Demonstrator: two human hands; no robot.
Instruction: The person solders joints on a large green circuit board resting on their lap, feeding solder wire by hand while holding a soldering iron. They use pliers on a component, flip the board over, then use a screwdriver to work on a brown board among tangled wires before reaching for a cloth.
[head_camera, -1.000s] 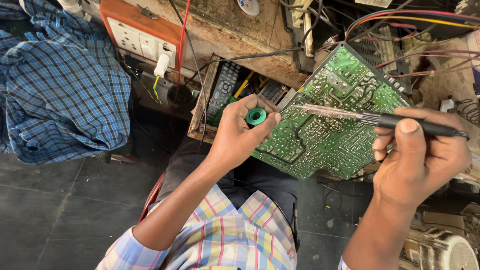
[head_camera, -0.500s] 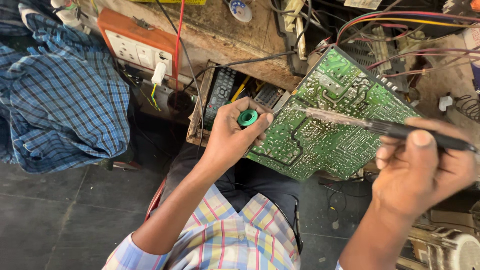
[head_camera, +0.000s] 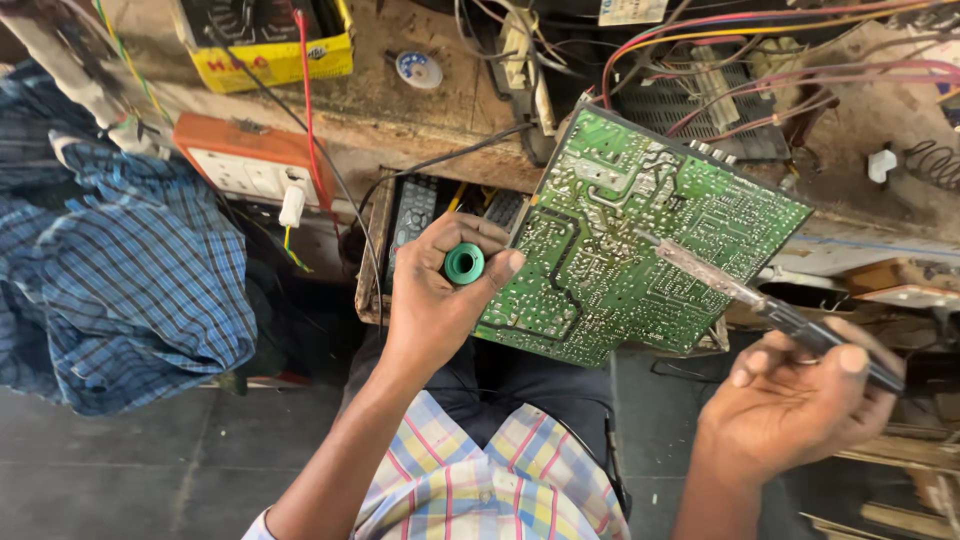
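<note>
Two hands busy: left hand (head_camera: 440, 300) fingers clamp green spool (head_camera: 464, 263) and circuit board (head_camera: 640, 240); right hand (head_camera: 800, 405) grips soldering iron (head_camera: 740, 295). Board could slip, smearing joints.

Take the orange switchboard (head_camera: 250, 165) as your landmark, fixed to the front edge of the wooden worktop (head_camera: 440, 110). Just right of it you see a white plug (head_camera: 292, 205) hanging on a red wire (head_camera: 308, 100). Above it, on the worktop, sits a yellow box (head_camera: 270, 55), and farther right of that a small round blue-and-white disc (head_camera: 418, 68). Left of the switchboard and below it hangs a blue checked cloth (head_camera: 120, 290). Right of the switchboard, under the worktop edge, an open wooden drawer (head_camera: 372, 260) holds a dark remote control (head_camera: 412, 215). Far right of it, you find a tangle of red, yellow and purple wires (head_camera: 760, 30). Below everything lies the grey floor (head_camera: 130, 470).
</note>
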